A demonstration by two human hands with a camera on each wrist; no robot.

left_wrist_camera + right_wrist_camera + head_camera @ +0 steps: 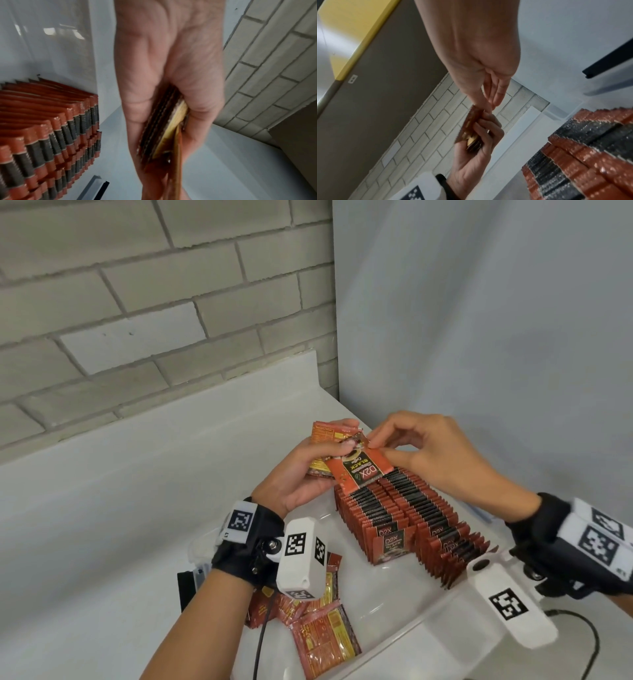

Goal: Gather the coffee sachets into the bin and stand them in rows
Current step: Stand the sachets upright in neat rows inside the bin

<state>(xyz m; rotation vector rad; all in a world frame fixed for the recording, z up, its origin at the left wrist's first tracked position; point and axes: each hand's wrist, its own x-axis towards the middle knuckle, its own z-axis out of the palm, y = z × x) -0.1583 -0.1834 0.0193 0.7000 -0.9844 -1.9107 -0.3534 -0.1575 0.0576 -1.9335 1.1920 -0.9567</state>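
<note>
Grey painted brick wall (144,313) fills the far left, with a white countertop (102,508) running below it. At the near left edge of the clear plastic bin (411,628) we see loose red-and-gold coffee sachets (325,642) lying flat in a heap on the bin floor, partly under our left wrist strap and its white tagged camera block (301,559).

Our left hand (298,474) is raised above the far end of the bin, fingers curled round a small fanned stack of red foil coffee sachets (323,453); in the left wrist view the same stack (164,128) sits edge-on between thumb and fingers.

On top of that stack lies a red-and-black sachet printed "D2X Black Coffee" (359,470), face up. Our right hand (438,453) reaches in from the right and pinches its far corner between thumb and forefinger, the other fingers loosely bent above. The right wrist view shows the fingertips (489,106) meeting the sachet edge just above the left hand (476,155).

Below and right of the hands, two long rows of upright red-and-black sachets (404,525) stand packed close together along the right part of the bin, running from near to far.

To the right hangs a pale grey-blue backdrop (496,320), and a black cable (582,631) loops at the near right.
</note>
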